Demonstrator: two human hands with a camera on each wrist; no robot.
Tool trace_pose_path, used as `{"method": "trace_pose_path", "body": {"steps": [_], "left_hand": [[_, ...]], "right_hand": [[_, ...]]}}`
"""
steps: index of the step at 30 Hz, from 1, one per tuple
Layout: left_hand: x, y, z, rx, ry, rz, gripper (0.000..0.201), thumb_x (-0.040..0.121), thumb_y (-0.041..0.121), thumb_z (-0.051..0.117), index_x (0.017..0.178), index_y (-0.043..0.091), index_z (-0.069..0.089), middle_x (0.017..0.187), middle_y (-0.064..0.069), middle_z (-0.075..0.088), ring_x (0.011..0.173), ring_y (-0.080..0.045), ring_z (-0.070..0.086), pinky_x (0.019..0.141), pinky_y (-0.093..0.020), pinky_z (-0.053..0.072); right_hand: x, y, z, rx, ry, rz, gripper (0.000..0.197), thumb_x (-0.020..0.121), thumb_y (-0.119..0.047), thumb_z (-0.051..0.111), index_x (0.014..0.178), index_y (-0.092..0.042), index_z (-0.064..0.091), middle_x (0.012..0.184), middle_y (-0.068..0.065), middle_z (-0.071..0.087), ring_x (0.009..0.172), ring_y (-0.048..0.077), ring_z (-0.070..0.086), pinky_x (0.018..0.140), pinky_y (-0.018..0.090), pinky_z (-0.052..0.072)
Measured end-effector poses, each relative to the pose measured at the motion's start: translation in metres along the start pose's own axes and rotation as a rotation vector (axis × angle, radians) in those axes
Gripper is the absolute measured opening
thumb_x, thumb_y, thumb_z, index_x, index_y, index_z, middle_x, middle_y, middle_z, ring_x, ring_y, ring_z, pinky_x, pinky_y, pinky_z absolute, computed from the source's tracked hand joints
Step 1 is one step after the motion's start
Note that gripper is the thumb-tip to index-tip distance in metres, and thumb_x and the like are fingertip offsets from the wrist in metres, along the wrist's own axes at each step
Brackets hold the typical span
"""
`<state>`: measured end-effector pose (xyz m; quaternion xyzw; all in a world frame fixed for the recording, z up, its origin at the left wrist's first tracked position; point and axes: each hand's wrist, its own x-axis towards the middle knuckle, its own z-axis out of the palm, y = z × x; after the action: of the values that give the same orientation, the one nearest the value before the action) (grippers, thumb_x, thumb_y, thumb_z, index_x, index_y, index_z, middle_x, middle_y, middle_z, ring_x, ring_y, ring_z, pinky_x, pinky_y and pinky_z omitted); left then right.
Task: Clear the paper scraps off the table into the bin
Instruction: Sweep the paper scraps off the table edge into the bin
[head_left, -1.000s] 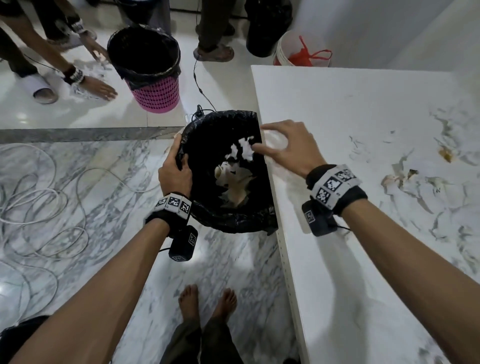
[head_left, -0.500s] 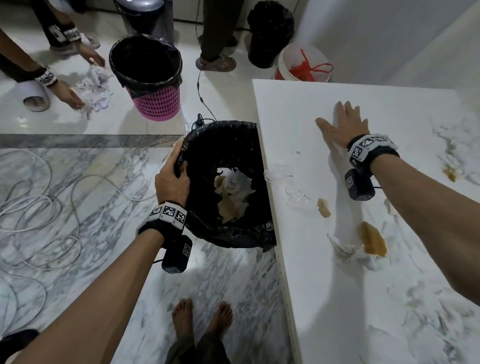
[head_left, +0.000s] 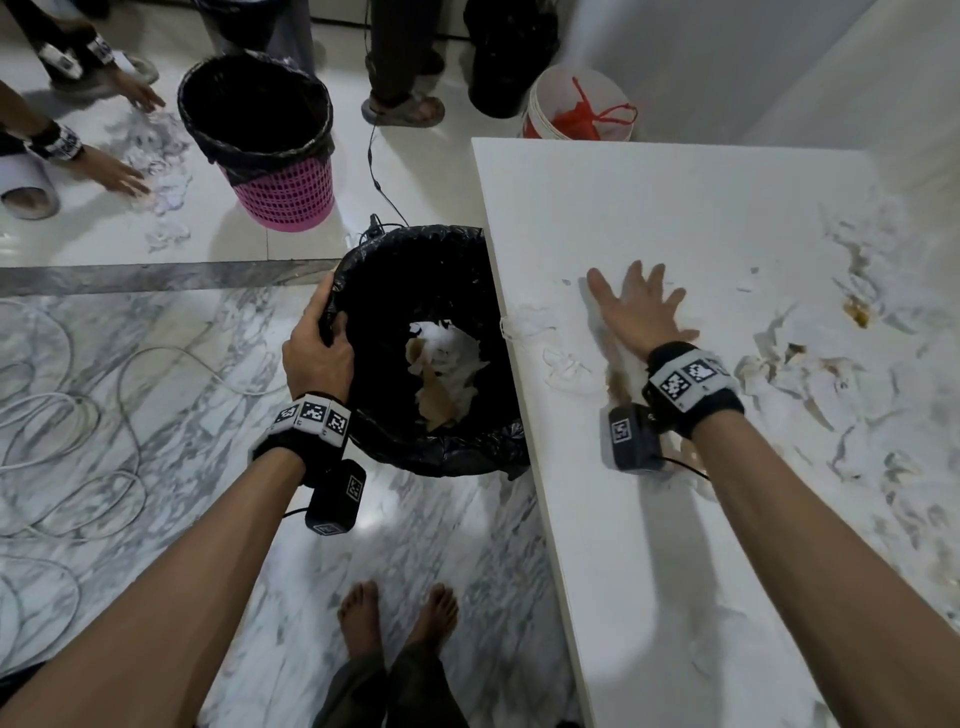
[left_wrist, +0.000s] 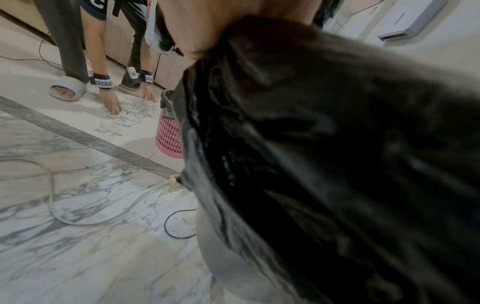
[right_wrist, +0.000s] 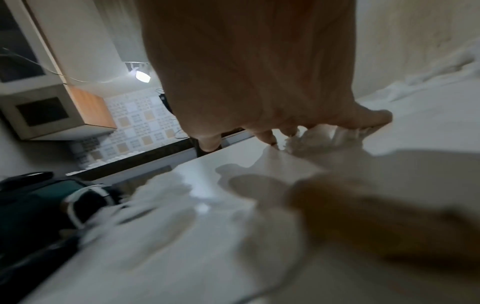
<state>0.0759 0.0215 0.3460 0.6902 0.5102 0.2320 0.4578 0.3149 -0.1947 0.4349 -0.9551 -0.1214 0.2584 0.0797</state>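
Note:
My left hand (head_left: 318, 345) grips the rim of the black-lined bin (head_left: 395, 270), held against the white table's (head_left: 649, 208) left edge. White and brown scraps (head_left: 441, 374) lie in the bin's bottom. My right hand (head_left: 636, 312) lies flat on the table with fingers spread, a little right of the bin. White paper scraps (head_left: 540, 332) sit between that hand and the table edge, and a brown scrap (head_left: 618, 384) shows under the wrist. In the right wrist view the fingertips (right_wrist: 270, 139) touch a white scrap (right_wrist: 311, 137). The left wrist view shows the black bin liner (left_wrist: 324, 164) filling the frame.
Many more torn scraps (head_left: 810, 374) litter the table's right side. A pink basket with a black liner (head_left: 270, 150) stands on the floor behind, where another person's hands (head_left: 111, 174) gather paper. White cables (head_left: 67, 415) loop over the marble floor at left. My bare feet (head_left: 400, 618) stand by the table.
My right hand left the table edge by the bin, reached far across the table, and has now drawn back toward the bin, lying flat on the top. The left hand keeps its hold on the rim.

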Motion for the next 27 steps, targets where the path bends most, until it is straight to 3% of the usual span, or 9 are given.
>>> {"method": "trace_pose_path", "body": {"steps": [3,6,10,13,16,18,20,23,27], "left_hand": [[-0.004,0.0,-0.002,0.023,0.004,-0.014,0.049,0.094,0.02,0.049,0.135,0.047,0.042,0.1,0.017,0.058,0.091,0.005,0.052,0.081,-0.008,0.039],[-0.009,-0.001,-0.004,0.023,0.013,-0.019,0.049,0.094,0.02,0.048,0.135,0.047,0.042,0.11,0.012,0.064,0.094,0.002,0.054,0.085,-0.011,0.04],[-0.016,-0.004,-0.008,-0.002,0.03,-0.019,0.049,0.094,0.02,0.048,0.136,0.045,0.042,0.127,0.009,0.06,0.113,-0.004,0.056,0.091,-0.008,0.036],[-0.019,-0.007,-0.01,-0.007,0.022,-0.009,0.049,0.094,0.019,0.048,0.136,0.044,0.043,0.128,0.014,0.058,0.115,-0.003,0.055,0.091,-0.007,0.035],[-0.024,-0.009,-0.012,-0.006,-0.017,0.017,0.049,0.094,0.017,0.05,0.136,0.042,0.044,0.118,0.018,0.059,0.106,0.003,0.055,0.087,-0.004,0.037],[-0.03,-0.011,-0.013,-0.018,-0.037,0.034,0.05,0.093,0.016,0.051,0.135,0.043,0.045,0.121,0.012,0.062,0.108,0.002,0.056,0.09,-0.006,0.039],[-0.035,-0.01,-0.013,-0.024,-0.038,0.019,0.05,0.093,0.016,0.051,0.134,0.044,0.045,0.115,0.011,0.064,0.101,0.006,0.054,0.088,-0.006,0.04],[-0.039,-0.011,-0.013,-0.015,-0.015,0.015,0.051,0.093,0.016,0.051,0.134,0.044,0.045,0.112,0.008,0.066,0.097,0.002,0.056,0.086,-0.011,0.043],[-0.044,-0.012,-0.015,-0.008,-0.034,0.008,0.05,0.094,0.016,0.051,0.136,0.043,0.043,0.096,0.014,0.059,0.086,0.003,0.055,0.076,-0.007,0.042]], "right_hand": [[-0.014,-0.032,0.023,-0.046,0.01,-0.134,0.085,0.089,-0.072,0.023,0.153,-0.022,-0.001,0.159,0.004,-0.016,0.145,0.034,-0.015,0.108,0.068,-0.005],[-0.033,-0.06,0.05,-0.115,0.047,-0.352,0.069,0.097,-0.053,0.034,0.153,-0.019,0.01,0.161,0.006,-0.004,0.146,0.035,-0.007,0.112,0.063,0.0],[-0.053,-0.064,0.064,-0.056,0.126,-0.648,0.047,0.091,-0.016,0.055,0.135,-0.03,0.05,0.148,0.002,0.041,0.14,0.029,0.03,0.11,0.044,0.034],[-0.064,-0.053,0.047,0.04,0.263,-0.755,0.032,0.089,-0.019,0.059,0.117,-0.035,0.064,0.12,-0.009,0.065,0.111,0.019,0.055,0.091,0.037,0.046],[-0.054,-0.035,0.031,0.069,0.358,-0.647,0.032,0.091,-0.03,0.054,0.123,-0.035,0.059,0.129,-0.008,0.06,0.12,0.02,0.047,0.099,0.044,0.038],[-0.042,-0.026,0.032,0.015,0.254,-0.457,0.048,0.094,-0.037,0.05,0.141,-0.029,0.042,0.151,0.005,0.037,0.141,0.028,0.025,0.112,0.054,0.024],[-0.039,-0.025,0.042,-0.033,0.145,-0.356,0.058,0.097,-0.041,0.042,0.149,-0.021,0.026,0.159,0.011,0.014,0.147,0.031,0.007,0.115,0.06,0.012],[-0.06,-0.037,0.066,-0.107,0.099,-0.507,0.055,0.1,-0.035,0.039,0.15,-0.018,0.025,0.16,0.01,0.009,0.147,0.03,0.005,0.116,0.058,0.01],[-0.091,-0.037,0.076,0.09,0.077,-0.71,0.046,0.095,-0.013,0.049,0.137,-0.032,0.047,0.152,-0.004,0.035,0.146,0.021,0.018,0.116,0.056,0.015]]}}
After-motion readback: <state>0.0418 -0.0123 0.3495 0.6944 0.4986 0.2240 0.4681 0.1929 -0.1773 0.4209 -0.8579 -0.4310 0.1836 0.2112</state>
